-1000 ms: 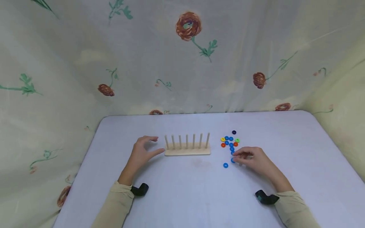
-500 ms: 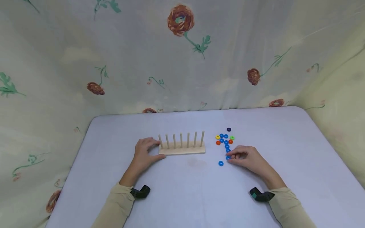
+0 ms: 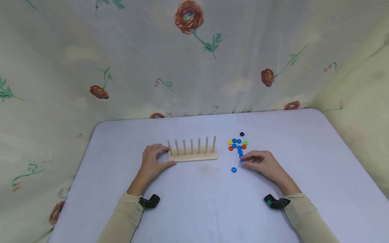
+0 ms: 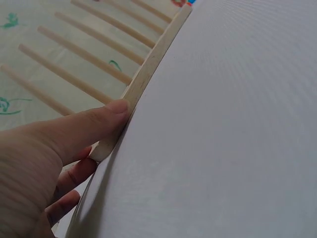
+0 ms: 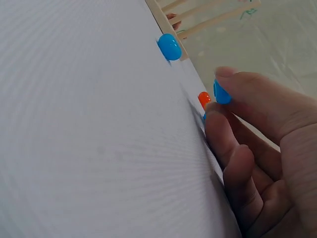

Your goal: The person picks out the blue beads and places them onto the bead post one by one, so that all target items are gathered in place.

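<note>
My right hand (image 3: 259, 163) pinches a blue ring (image 5: 223, 93) between thumb and forefinger, the other fingers curled beneath; the hole seems to face roughly down toward the table (image 3: 197, 199), though I cannot tell how far the ring is clear of it. My left hand (image 3: 152, 161) grips the left end of the wooden peg rack (image 3: 193, 157), thumb pressed on the near edge and fingers round the far side. The rack's long axis runs crosswise in front of me, left to right, its seven pegs standing upright and bare. So the relation that counts, as I judge it, is sideways: the pinched ring is off to the right of the rack, slightly nearer to me than its right end, and the rightmost peg (image 3: 214, 144) is the closest to it, while the pegs beside my left hand lie farthest away. One loose blue bead (image 3: 233, 170) sits just on my side of that gap, low on the table, well apart from the rack. The remaining beads, among them a red bead (image 3: 244, 147) and a dark purple bead (image 3: 241, 134), lie beyond my right fingertips. My right hand is the nearer one to all of them; my left is the nearer to the rack.
</note>
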Action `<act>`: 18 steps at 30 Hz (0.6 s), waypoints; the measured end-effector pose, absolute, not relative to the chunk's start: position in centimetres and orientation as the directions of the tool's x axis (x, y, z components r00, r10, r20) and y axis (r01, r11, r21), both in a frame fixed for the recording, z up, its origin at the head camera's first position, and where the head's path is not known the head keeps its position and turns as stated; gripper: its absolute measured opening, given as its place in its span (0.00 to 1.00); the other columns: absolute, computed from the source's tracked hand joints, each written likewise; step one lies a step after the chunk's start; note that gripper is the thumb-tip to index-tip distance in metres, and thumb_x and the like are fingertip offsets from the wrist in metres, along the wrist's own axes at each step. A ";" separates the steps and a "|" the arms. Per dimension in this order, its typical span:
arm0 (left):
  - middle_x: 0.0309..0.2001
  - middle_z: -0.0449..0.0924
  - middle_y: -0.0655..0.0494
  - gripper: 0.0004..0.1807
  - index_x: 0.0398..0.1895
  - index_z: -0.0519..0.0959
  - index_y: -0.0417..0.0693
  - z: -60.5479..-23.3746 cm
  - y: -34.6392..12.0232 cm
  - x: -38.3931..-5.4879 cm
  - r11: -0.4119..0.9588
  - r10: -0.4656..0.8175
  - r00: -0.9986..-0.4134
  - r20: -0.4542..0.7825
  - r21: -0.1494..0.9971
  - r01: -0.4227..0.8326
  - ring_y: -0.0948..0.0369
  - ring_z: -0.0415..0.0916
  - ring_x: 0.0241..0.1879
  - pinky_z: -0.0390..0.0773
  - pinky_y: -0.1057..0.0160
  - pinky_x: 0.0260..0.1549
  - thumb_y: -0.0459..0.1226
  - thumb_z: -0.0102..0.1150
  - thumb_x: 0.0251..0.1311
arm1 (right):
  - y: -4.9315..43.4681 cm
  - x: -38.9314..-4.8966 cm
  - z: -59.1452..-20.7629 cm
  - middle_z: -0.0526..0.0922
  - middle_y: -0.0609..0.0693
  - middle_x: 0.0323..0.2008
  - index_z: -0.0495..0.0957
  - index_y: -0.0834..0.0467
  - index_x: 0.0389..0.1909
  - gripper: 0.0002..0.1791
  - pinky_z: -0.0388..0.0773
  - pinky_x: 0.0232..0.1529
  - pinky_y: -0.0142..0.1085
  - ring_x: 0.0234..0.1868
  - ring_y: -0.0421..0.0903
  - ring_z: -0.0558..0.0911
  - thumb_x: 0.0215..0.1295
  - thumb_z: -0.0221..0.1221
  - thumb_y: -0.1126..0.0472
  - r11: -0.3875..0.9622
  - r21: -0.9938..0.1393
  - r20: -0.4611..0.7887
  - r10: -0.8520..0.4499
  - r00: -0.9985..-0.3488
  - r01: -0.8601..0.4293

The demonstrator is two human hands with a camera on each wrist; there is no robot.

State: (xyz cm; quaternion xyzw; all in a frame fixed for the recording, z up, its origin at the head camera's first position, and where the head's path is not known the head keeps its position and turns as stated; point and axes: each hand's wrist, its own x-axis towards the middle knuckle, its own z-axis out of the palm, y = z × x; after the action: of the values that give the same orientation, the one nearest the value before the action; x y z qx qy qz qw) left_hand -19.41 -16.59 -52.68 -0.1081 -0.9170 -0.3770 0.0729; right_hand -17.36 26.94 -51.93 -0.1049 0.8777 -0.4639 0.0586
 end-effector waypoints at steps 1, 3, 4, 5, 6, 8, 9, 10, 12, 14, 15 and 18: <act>0.61 0.81 0.42 0.31 0.53 0.85 0.44 -52.7 -16.6 -19.4 0.693 0.142 -0.966 0.216 0.675 0.252 0.43 0.68 0.67 0.50 0.35 0.76 0.44 0.85 0.44 | 26.9 -17.4 -51.8 0.88 0.50 0.37 0.89 0.55 0.45 0.12 0.76 0.28 0.29 0.31 0.38 0.78 0.63 0.72 0.55 0.545 -0.831 -0.022 -0.235 -0.972 -0.113; 0.61 0.81 0.41 0.31 0.53 0.85 0.44 -52.6 -16.7 -19.4 0.691 0.141 -0.967 0.213 0.678 0.250 0.43 0.68 0.67 0.51 0.35 0.76 0.44 0.85 0.44 | 26.8 -17.3 -51.7 0.89 0.52 0.38 0.89 0.56 0.47 0.14 0.76 0.26 0.30 0.30 0.38 0.78 0.63 0.72 0.54 0.534 -0.841 -0.049 -0.227 -0.973 -0.082; 0.61 0.81 0.41 0.31 0.53 0.85 0.44 -52.6 -16.7 -19.4 0.690 0.140 -0.967 0.213 0.680 0.250 0.43 0.68 0.67 0.51 0.35 0.76 0.44 0.85 0.43 | 26.8 -17.3 -51.7 0.89 0.53 0.39 0.89 0.56 0.48 0.15 0.76 0.26 0.30 0.30 0.38 0.79 0.63 0.72 0.54 0.533 -0.843 -0.056 -0.227 -0.972 -0.076; 0.61 0.81 0.41 0.31 0.53 0.85 0.44 -52.6 -16.7 -19.4 0.689 0.139 -0.967 0.214 0.681 0.249 0.42 0.68 0.67 0.51 0.35 0.76 0.44 0.85 0.43 | 26.8 -17.3 -51.7 0.90 0.54 0.39 0.89 0.57 0.48 0.15 0.77 0.26 0.30 0.30 0.38 0.79 0.63 0.72 0.54 0.529 -0.846 -0.060 -0.228 -0.972 -0.071; 0.62 0.81 0.41 0.31 0.53 0.85 0.44 -52.6 -16.6 -19.4 0.686 0.136 -0.968 0.212 0.684 0.247 0.42 0.68 0.67 0.51 0.35 0.76 0.44 0.85 0.43 | 26.8 -17.3 -51.7 0.90 0.54 0.39 0.89 0.57 0.49 0.16 0.76 0.25 0.31 0.29 0.38 0.79 0.63 0.72 0.55 0.525 -0.848 -0.062 -0.229 -0.971 -0.070; 0.62 0.81 0.41 0.31 0.53 0.85 0.45 -52.6 -16.6 -19.5 0.686 0.133 -0.969 0.210 0.686 0.243 0.43 0.68 0.67 0.52 0.36 0.75 0.45 0.85 0.43 | 26.8 -17.3 -51.7 0.90 0.55 0.38 0.88 0.58 0.49 0.16 0.76 0.23 0.31 0.27 0.38 0.78 0.63 0.72 0.55 0.519 -0.852 -0.059 -0.232 -0.971 -0.072; 0.62 0.80 0.41 0.31 0.53 0.86 0.45 -52.6 -16.6 -19.5 0.687 0.131 -0.969 0.208 0.686 0.240 0.43 0.68 0.67 0.52 0.36 0.75 0.45 0.85 0.43 | 26.8 -17.3 -51.7 0.89 0.55 0.37 0.88 0.58 0.49 0.16 0.76 0.23 0.31 0.27 0.39 0.77 0.64 0.72 0.55 0.517 -0.852 -0.054 -0.234 -0.971 -0.077; 0.62 0.81 0.42 0.31 0.53 0.86 0.45 -52.6 -16.5 -19.5 0.687 0.130 -0.969 0.208 0.686 0.240 0.43 0.68 0.67 0.53 0.36 0.75 0.45 0.85 0.43 | 26.8 -17.3 -51.7 0.89 0.54 0.37 0.88 0.58 0.49 0.16 0.75 0.22 0.31 0.26 0.39 0.77 0.64 0.72 0.56 0.516 -0.853 -0.049 -0.237 -0.970 -0.083; 0.62 0.80 0.42 0.31 0.53 0.86 0.46 -52.6 -16.5 -19.5 0.686 0.130 -0.969 0.211 0.687 0.242 0.43 0.68 0.67 0.53 0.37 0.75 0.45 0.85 0.43 | 26.8 -17.3 -51.7 0.89 0.54 0.37 0.88 0.58 0.50 0.16 0.76 0.22 0.31 0.26 0.39 0.77 0.64 0.72 0.56 0.518 -0.850 -0.038 -0.237 -0.971 -0.094; 0.62 0.80 0.42 0.31 0.53 0.86 0.46 -52.6 -16.5 -19.5 0.686 0.129 -0.969 0.212 0.687 0.242 0.43 0.68 0.67 0.53 0.36 0.75 0.45 0.85 0.43 | 26.7 -17.3 -51.5 0.89 0.52 0.38 0.88 0.57 0.50 0.17 0.77 0.24 0.31 0.29 0.39 0.78 0.64 0.72 0.55 0.530 -0.842 -0.029 -0.235 -0.972 -0.103; 0.62 0.80 0.42 0.31 0.53 0.86 0.46 -52.6 -16.5 -19.5 0.686 0.127 -0.969 0.212 0.687 0.241 0.43 0.68 0.67 0.52 0.36 0.76 0.46 0.85 0.43 | 26.6 -17.3 -51.4 0.89 0.51 0.39 0.88 0.56 0.51 0.17 0.77 0.26 0.31 0.30 0.39 0.79 0.63 0.72 0.54 0.539 -0.835 -0.024 -0.234 -0.972 -0.109; 0.62 0.81 0.42 0.31 0.53 0.86 0.46 -52.6 -16.5 -19.4 0.688 0.126 -0.968 0.216 0.684 0.242 0.43 0.69 0.67 0.50 0.35 0.77 0.46 0.85 0.43 | 26.1 -17.3 -50.6 0.89 0.48 0.39 0.88 0.52 0.49 0.16 0.79 0.31 0.31 0.35 0.39 0.81 0.63 0.73 0.53 0.576 -0.806 -0.003 -0.232 -0.973 -0.135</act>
State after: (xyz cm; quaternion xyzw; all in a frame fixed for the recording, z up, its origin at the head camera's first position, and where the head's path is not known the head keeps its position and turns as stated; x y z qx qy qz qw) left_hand -19.44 -16.54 -52.57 -0.1006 -0.9155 -0.3819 0.0760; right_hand -17.26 26.09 -50.65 -0.1033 0.8860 -0.4488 0.0540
